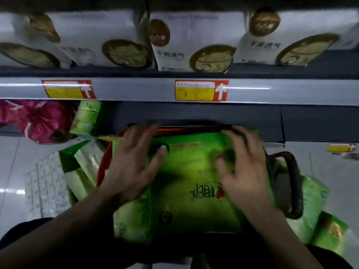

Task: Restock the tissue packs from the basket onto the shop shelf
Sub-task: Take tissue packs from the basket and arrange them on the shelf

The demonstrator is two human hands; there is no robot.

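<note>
Both hands lay flat and spread on the large green plastic-wrapped tissue pack (194,181), which rested atop the red wire basket (101,171): the left hand (134,164) at its nine o'clock edge, the right hand (242,167) at three o'clock, neither yet gripping. To lift well, the fingers should probably curl under both sides before raising it toward the grey shelf (291,123) at twelve o'clock.

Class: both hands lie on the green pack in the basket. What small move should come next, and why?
Probably close both hands on the green tissue pack and lift: they lie spread on it in the basket, not yet gripping.
</note>
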